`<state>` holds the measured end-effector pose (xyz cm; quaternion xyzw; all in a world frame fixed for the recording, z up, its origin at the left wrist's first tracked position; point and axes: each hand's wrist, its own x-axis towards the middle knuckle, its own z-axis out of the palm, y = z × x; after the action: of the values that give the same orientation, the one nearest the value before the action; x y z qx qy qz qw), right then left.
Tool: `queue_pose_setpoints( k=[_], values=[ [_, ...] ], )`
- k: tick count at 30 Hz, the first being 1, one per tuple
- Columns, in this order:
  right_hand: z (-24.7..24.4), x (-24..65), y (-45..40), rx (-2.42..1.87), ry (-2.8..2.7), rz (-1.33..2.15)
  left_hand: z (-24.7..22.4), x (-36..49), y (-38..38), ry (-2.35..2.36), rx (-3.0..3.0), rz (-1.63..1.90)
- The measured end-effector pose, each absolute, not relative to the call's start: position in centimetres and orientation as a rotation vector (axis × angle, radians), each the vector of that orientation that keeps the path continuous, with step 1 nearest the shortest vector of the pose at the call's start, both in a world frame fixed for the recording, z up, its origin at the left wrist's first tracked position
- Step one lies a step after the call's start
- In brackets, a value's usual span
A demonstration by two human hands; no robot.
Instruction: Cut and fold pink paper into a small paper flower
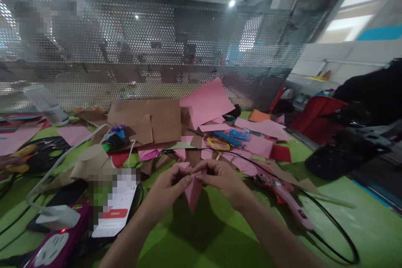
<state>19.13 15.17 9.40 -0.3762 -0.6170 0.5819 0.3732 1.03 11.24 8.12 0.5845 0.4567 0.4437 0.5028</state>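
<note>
We pinch a folded pink paper between our left hand and right hand, both closed on it above the green table. Farther back lie yellow scissors and brown cardboard.

Bare green table right under and in front of the hands is the only properly open patch, and it runs back toward the near edge. Left side is tight: a phone lies just beside the left forearm, with a purple power strip and white charger past it, plus cables looping over the mat. On the right, a pink glue gun sits close by the right wrist and its black cord curls wide across the green. Straight ahead is a heap of pink paper scraps, scissors and brown card, then a mesh screen walls off the back.
</note>
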Motion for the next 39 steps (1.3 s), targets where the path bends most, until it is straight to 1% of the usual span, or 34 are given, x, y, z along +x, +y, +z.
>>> queue_pose_setpoints(
  k=[3,8,17,19,20,24,26,30,35,39],
  values=[
    [9.2,19.0,14.9,-0.959,-1.665,1.518,7.6,0.9,11.5,1.155,1.439,1.022],
    [9.0,19.1,15.1,-1.031,-1.64,1.479,7.6,0.7,11.6,1.169,1.426,1.046],
    [9.0,18.6,14.1,-1.169,-1.771,1.29,7.3,1.5,10.8,1.092,1.54,0.933],
    [9.1,18.8,14.0,-1.182,-1.882,1.186,7.1,1.5,10.7,1.092,1.529,0.924],
    [9.2,19.0,14.1,-1.194,-1.969,1.08,7.0,1.4,10.7,1.111,1.534,0.91],
    [10.7,20.8,15.8,-1.363,-2.216,0.446,6.8,1.2,11.0,1.233,1.581,0.88],
    [11.5,22.0,17.1,-1.45,-2.234,0.297,6.8,1.1,11.1,1.256,1.555,0.881],
    [11.5,23.4,19.5,-1.499,-2.438,0.106,7.0,0.9,11.3,1.191,1.358,0.873],
    [10.0,23.3,21.2,-1.419,-2.703,-0.078,7.8,0.2,11.3,1.088,1.198,0.957],
    [10.0,23.2,21.8,-1.312,-2.823,-0.15,8.2,-0.1,11.4,1.077,1.155,0.967]
  ],
)
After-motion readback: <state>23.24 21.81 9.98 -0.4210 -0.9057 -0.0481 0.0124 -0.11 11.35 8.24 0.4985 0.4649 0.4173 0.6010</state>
